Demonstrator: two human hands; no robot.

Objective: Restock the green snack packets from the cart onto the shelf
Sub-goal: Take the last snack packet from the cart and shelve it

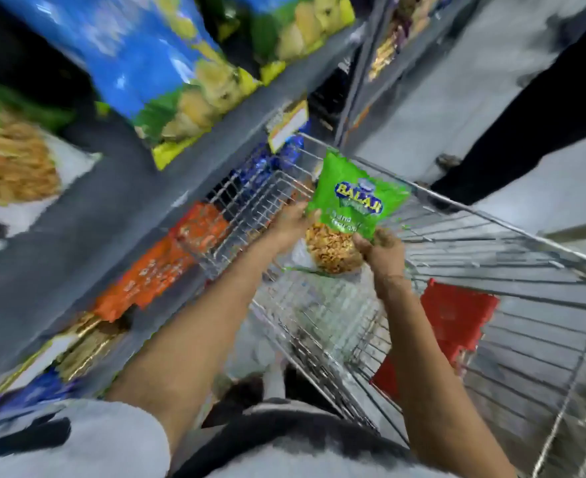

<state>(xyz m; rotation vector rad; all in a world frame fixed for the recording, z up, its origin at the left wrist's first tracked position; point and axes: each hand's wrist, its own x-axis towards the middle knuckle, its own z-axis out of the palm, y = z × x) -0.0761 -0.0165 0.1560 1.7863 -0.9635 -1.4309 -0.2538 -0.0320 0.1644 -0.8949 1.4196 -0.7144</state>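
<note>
A green snack packet (348, 208) with a blue and yellow logo and a picture of fried snack is held up over the wire cart (491, 263). My left hand (293, 224) grips its left edge and my right hand (383, 251) grips its lower right corner. The packet hangs above the cart's front basket, to the right of the grey shelf (119, 215). On the shelf at far left lies another green packet (5, 146), blurred.
Big blue and yellow chip bags (153, 74) stand on the upper shelf. Orange packets (167, 260) and gold ones (84, 343) fill the lower shelf. A red flap (454, 319) sits inside the cart. Another person's dark trouser leg (540, 119) stands on the aisle floor beyond the cart.
</note>
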